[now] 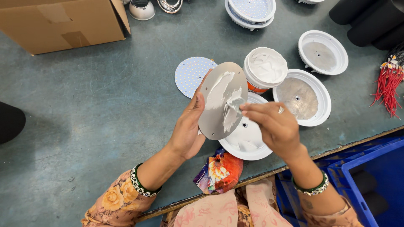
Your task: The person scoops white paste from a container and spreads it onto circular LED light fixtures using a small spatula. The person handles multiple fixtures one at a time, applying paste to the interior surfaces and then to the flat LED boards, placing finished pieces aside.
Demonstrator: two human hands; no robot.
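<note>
Grey metal disc (222,100), round and thin, is held tilted above the table (97,105) by the left hand (187,128), whose fingers are closed along its left edge with the thumb pressed against the face. White paste is smeared across the disc in two broad streaks. The right hand (273,126) is laid against the lower streak, its fingertips bunched together and touching the paste (a ring is worn on one finger).

Directly beneath the disc, a white round housing (246,141) is set on the table, some paste seen inside it. Just behind the disc, an open tub of white paste (265,69) with an orange band is placed. To the left of the tub, a round white board dotted with small yellow points (191,75) is partly hidden by the disc. To the right, two further white housings with grey metal floors (303,97) (323,52) are ranged. A patterned cloth (221,170) is bunched at the table's near edge. A cardboard box (63,23) is kept at the far left, red wires (387,88) at the far right, a blue crate (362,176) beside the table.
</note>
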